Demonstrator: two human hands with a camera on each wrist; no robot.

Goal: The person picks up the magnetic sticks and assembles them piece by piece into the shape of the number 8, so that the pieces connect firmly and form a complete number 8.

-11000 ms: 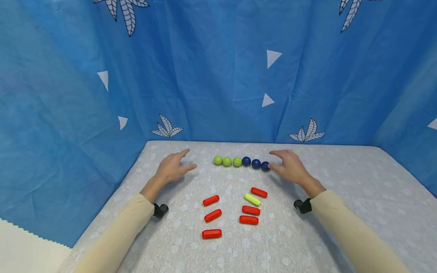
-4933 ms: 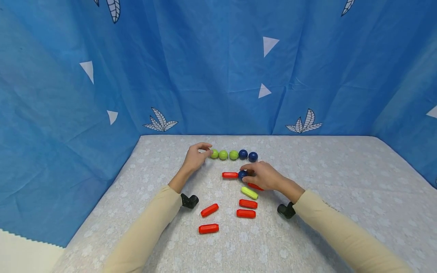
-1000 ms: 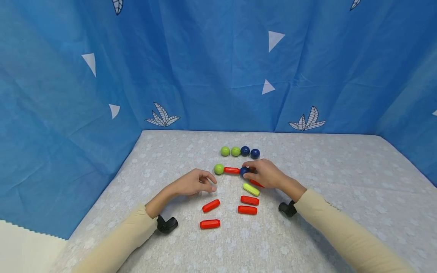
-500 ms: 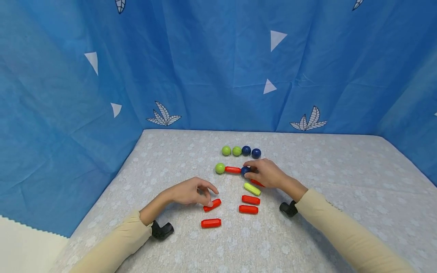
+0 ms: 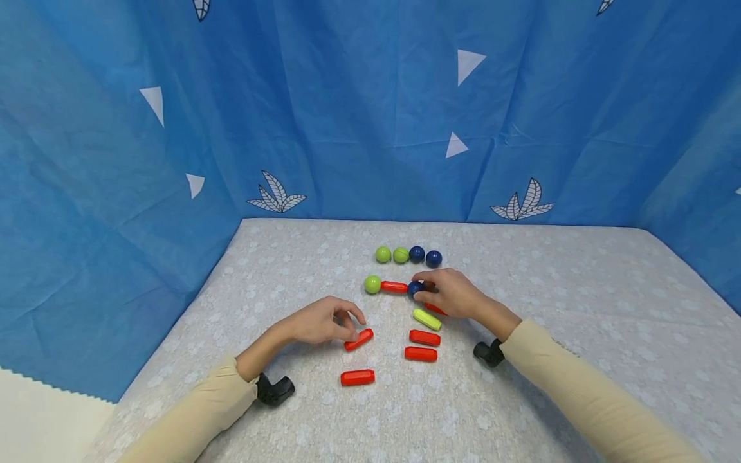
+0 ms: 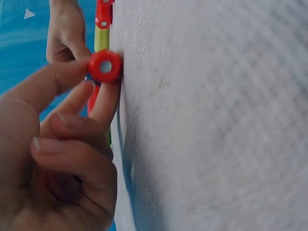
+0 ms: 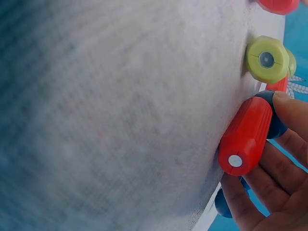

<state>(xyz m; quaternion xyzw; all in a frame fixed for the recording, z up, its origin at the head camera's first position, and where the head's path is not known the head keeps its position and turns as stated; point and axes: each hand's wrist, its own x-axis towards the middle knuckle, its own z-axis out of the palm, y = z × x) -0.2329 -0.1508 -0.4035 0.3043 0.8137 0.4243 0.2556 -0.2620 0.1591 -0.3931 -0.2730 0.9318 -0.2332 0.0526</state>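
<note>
My left hand [image 5: 327, 320] pinches a red toy rod [image 5: 363, 337] between thumb and fingers. The left wrist view looks at that rod end-on [image 6: 105, 66], with a silvery disc at its centre. With curled fingers my right hand [image 5: 454, 294] holds a dark blue ball [image 5: 414, 289]. The ball meets the right end of another red rod [image 5: 394, 287], whose left end meets a green ball [image 5: 372, 284]; the three lie in a line. Close under the right hand lies one more red rod [image 7: 245, 137], partly hidden by the hand in the head view.
Behind stands a row of two green balls [image 5: 383, 254] and two blue balls [image 5: 433, 258]. A yellow-green rod [image 5: 427, 319] and two red rods [image 5: 421, 354] lie nearer on the right. Another red rod [image 5: 357, 377] lies front left. A blue curtain [image 5: 370, 116] encloses the table.
A green ball has left the back row and joined the red rod beside the blue ball. My left hand came down to another red rod, pinched it and shifted it slightly away. The right hand stays put.
</note>
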